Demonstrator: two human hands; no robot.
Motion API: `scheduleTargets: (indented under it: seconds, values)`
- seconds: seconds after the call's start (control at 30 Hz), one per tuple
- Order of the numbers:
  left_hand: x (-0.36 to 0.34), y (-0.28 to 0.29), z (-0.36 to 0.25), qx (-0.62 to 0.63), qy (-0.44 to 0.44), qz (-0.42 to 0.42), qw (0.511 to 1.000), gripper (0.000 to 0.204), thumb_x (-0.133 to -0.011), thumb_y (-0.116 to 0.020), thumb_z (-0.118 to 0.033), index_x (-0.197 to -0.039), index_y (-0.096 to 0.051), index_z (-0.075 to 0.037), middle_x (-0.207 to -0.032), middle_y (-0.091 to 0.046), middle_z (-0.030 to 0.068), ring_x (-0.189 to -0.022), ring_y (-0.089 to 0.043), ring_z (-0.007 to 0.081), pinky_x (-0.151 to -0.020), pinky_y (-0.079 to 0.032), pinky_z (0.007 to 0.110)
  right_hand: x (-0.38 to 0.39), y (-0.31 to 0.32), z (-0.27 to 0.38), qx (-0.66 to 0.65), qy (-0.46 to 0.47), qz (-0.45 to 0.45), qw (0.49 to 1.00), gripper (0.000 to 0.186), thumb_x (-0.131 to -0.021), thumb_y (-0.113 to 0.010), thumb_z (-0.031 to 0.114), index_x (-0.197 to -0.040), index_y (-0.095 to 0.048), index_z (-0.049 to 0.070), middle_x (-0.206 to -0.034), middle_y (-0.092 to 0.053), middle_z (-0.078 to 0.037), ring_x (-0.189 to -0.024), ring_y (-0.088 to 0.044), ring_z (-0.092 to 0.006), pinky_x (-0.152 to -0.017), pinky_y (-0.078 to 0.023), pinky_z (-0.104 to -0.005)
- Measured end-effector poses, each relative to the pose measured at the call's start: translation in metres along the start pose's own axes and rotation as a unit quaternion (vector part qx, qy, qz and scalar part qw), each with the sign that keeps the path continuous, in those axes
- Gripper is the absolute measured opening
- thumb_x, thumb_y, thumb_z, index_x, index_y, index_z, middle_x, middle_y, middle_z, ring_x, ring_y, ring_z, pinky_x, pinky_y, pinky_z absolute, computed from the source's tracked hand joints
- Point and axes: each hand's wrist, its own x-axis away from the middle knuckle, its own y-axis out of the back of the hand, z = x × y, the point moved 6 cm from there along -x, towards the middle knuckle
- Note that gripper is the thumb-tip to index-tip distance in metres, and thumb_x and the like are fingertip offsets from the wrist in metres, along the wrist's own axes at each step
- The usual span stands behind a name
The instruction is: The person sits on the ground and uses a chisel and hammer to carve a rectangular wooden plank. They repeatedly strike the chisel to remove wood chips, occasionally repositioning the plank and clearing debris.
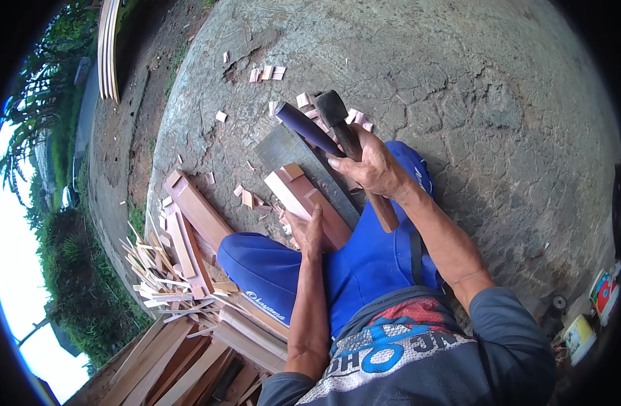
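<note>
My right hand [375, 166] grips a hammer [332, 109] with a dark head and a wooden handle that comes out below the fist. Close against it, in the same hand, is a tool with a round purple handle [304, 126]; its other end is hidden. My left hand [306, 227] is closed around the side of a squared wooden beam [297, 194], thumb on its upper face. A notch is cut near the beam's far end. The beam slants between my legs, beside a grey, flat board [276, 147] on the ground.
Small wood chips [266, 73] lie scattered over the cracked concrete [473, 101]. On my left are another notched beam [199, 206], a heap of thin offcuts [165, 274] and stacked planks [168, 358]. A yellow-and-white container [579, 338] stands at the lower right.
</note>
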Motion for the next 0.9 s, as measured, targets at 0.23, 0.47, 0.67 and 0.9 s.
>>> scheduleTargets:
  seconds: [0.23, 0.47, 0.67, 0.9]
  values:
    - [-0.004, -0.007, 0.032, 0.287, 0.027, 0.069, 0.955, 0.040, -0.108, -0.062, -0.028, -0.140, -0.053, -0.005, -0.113, -0.063, 0.0024, -0.108, -0.063, 0.0150, -0.090, -0.054, 0.031, 0.005, 0.023, -0.026, -0.071, -0.062, 0.009, 0.995, 0.040, -0.089, -0.074, 0.013, -0.122, -0.057, -0.002, -0.098, -0.062, -0.006, -0.090, -0.062, -0.0167, -0.086, -0.052, -0.0333]
    - [-0.023, 0.002, 0.099, 0.105, 0.071, -0.135, 0.983, 0.053, -0.111, -0.048, -0.047, -0.103, -0.075, -0.003, -0.074, -0.066, 0.0076, -0.074, -0.062, 0.0191, -0.074, -0.053, 0.035, 0.003, 0.022, -0.022, -0.039, -0.067, 0.016, 0.997, 0.038, -0.091, -0.072, 0.012, -0.126, -0.058, 0.001, -0.104, -0.061, -0.003, -0.095, -0.058, -0.0107, -0.087, -0.050, -0.0296]
    - [-0.010, 0.009, 0.055, -0.214, -0.047, -0.195, 0.956, 0.049, -0.106, -0.054, -0.040, -0.134, -0.067, -0.001, -0.128, -0.060, 0.0303, -0.120, -0.057, 0.0457, -0.103, -0.044, 0.055, 0.009, 0.003, -0.020, -0.037, -0.041, -0.002, 0.998, 0.032, -0.091, -0.076, 0.014, -0.118, -0.061, 0.003, -0.100, -0.064, -0.004, -0.092, -0.061, -0.0131, -0.085, -0.051, -0.0323]
    - [0.002, -0.003, 0.012, -0.097, -0.124, -0.189, 0.969, 0.061, -0.106, -0.057, -0.034, -0.151, -0.046, 0.005, -0.147, -0.051, 0.0269, -0.142, -0.044, 0.0411, -0.119, -0.033, 0.049, 0.011, -0.033, -0.018, -0.038, -0.030, 0.013, 0.999, 0.031, -0.092, -0.074, 0.013, -0.118, -0.061, 0.002, -0.101, -0.064, -0.002, -0.091, -0.060, -0.0114, -0.084, -0.051, -0.0311]
